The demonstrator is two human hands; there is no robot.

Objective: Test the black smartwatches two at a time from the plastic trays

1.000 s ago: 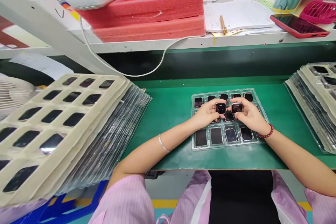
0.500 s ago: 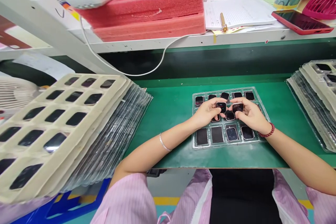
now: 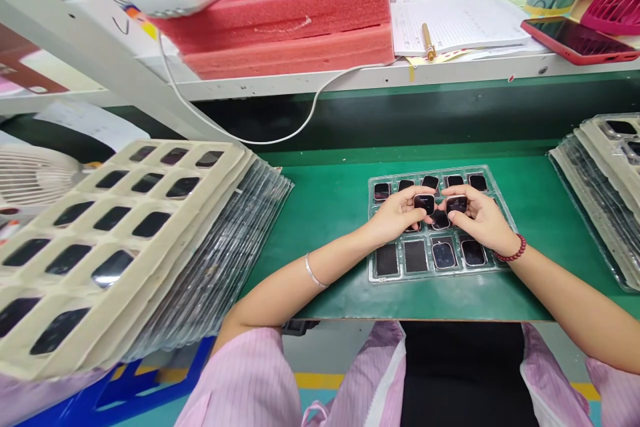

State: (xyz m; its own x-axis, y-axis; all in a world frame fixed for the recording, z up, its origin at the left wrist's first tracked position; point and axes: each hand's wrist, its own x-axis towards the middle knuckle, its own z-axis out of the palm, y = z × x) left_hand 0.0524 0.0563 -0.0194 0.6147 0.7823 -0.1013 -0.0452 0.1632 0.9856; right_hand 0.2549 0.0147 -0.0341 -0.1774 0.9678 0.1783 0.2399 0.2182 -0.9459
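Observation:
Between the thumb and fingers of my left hand [image 3: 397,217] is a square smartwatch [image 3: 424,204] with rounded corners and a dark face. My right hand [image 3: 477,219] pinches a similar smartwatch [image 3: 457,205] by its edges. Both are held side by side, slightly apart, over a clear plastic tray [image 3: 373,233]. Several more dark watch faces lie in the tray's pockets, among them one in the front row [image 3: 444,254]. Two front-left pockets [image 3: 415,257] show only a flat dark bottom. My hands hide part of the middle row.
To the left leans a tall stack of trays [image 3: 250,227], its cream top tray full of dark watch faces. Another tray stack [image 3: 583,187] stands at the right. Behind, a shelf carries red foam [image 3: 290,33], papers [image 3: 450,20], a pen [image 3: 429,42] and a phone [image 3: 580,38].
The view has shifted slightly. My left thumb has slid from the front of its watch to the lower edge, baring more of the face. Both watches stay in my hands over the tray.

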